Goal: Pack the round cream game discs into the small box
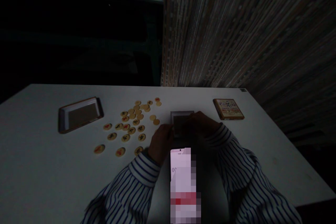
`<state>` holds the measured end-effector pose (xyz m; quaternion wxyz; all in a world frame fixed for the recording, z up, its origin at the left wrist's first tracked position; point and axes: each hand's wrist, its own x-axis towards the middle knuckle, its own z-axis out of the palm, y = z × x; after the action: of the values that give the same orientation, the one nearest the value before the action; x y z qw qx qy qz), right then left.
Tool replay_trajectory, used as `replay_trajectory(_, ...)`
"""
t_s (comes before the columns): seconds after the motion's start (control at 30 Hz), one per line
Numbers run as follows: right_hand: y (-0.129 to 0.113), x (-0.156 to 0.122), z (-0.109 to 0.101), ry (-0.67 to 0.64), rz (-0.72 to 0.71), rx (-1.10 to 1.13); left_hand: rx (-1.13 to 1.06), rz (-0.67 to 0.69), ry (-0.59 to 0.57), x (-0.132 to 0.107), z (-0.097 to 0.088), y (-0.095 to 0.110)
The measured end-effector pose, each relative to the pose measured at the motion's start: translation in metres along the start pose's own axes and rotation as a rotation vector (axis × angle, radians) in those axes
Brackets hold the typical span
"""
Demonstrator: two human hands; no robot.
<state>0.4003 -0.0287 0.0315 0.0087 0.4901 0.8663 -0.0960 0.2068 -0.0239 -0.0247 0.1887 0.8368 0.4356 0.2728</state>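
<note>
A shallow box tray with a pale rim and a dark inside lies on the table in front of me. My left hand is closed at its left edge, fingertips against the rim. Over its right side is my right hand, fingers bent down toward the inside; shadow hides what they hold, if anything. To the left, round wooden Chinese chess pieces are scattered, some showing red or black characters, others plain side up. A few overlap near the back.
Another open box tray lies at the left. At the right is a flat box with a printed top. A lit phone, partly blurred out, lies between my forearms. Behind the white table hangs a string curtain. The room is dim.
</note>
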Motion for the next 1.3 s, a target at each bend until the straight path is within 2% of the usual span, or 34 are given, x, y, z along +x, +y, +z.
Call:
replay_trajectory(0.3, -0.001, -0.005, -0.012, -0.095, 0.082, -0.021, 0.007, -0.010, -0.014, 0.001, 0.001, -0.001)
replay_trajectory(0.63, 0.001, -0.006, -0.014, -0.082, 0.095, -0.039, -0.015, 0.011, 0.019, 0.000, -0.005, 0.002)
replay_trajectory(0.73, 0.000, -0.010, -0.017, -0.035, 0.103, -0.024, -0.030, 0.013, 0.064, 0.001, -0.012, 0.003)
replay_trajectory(0.97, -0.001, -0.014, -0.019, 0.051, 0.112, -0.018, -0.083, -0.070, 0.271, 0.003, -0.034, -0.001)
replay_trajectory(1.13, 0.001, -0.015, -0.019, 0.097, 0.109, -0.053, -0.111, -0.167, 0.350, 0.002, -0.054, -0.006)
replay_trajectory(1.3, 0.001, -0.017, -0.020, 0.151, 0.125, -0.052, -0.090, -0.204, 0.402, -0.004, -0.075, -0.015)
